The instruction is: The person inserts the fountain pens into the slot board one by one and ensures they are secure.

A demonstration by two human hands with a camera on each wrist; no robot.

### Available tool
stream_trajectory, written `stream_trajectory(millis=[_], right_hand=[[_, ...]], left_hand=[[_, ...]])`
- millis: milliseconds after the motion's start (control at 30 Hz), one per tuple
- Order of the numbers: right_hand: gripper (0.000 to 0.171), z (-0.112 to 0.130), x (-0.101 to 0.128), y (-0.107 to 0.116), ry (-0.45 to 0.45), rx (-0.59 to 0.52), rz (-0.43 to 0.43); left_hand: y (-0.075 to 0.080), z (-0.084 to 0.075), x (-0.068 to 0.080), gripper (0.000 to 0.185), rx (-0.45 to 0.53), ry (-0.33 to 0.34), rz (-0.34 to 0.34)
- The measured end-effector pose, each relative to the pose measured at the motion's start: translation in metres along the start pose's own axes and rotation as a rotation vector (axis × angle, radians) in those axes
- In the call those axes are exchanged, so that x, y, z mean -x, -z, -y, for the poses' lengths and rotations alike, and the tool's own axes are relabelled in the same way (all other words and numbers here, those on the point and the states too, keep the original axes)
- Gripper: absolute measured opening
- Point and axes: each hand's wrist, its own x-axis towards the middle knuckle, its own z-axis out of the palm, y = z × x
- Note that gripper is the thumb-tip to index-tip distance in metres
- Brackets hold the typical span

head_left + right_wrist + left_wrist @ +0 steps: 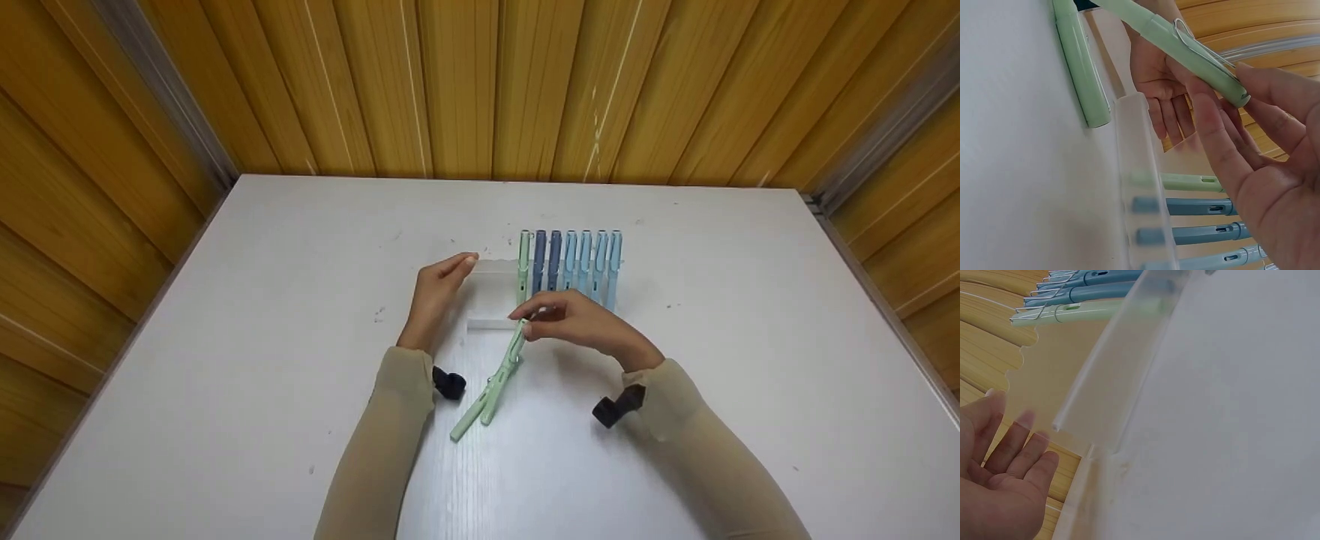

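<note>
A clear plastic pen stand [493, 325] stands mid-table with a row of capped pens leaning in it. At its left corner, my left hand [435, 300] holds the back panel's edge, with fingertips showing through the plastic in the left wrist view. My right hand [585, 322] pinches a light green pen [1196, 59] by its cap end, in front of the stand. Another light green pen [1081, 70] lies on the table beneath it; the two cross in the head view. In the stand, one light green pen [524, 259] is leftmost, its lower end behind my right hand.
Two dark blue pens [547, 259] and several light blue pens [600, 255] fill the stand's right part. The white table [300, 247] carries small dark marks. Wood-look panels [465, 90] rise behind and at the sides. Black wrist cameras [450, 385] sit on both sleeves.
</note>
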Motion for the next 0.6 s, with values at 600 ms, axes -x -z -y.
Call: stream_trajectory(millis=[600], right_hand=[[0.037,0.033,-0.010,0.021,-0.079,0.030,-0.301]], left_hand=[[-0.001,0.001,-0.001,0.033,-0.025,-0.012,-0.024]])
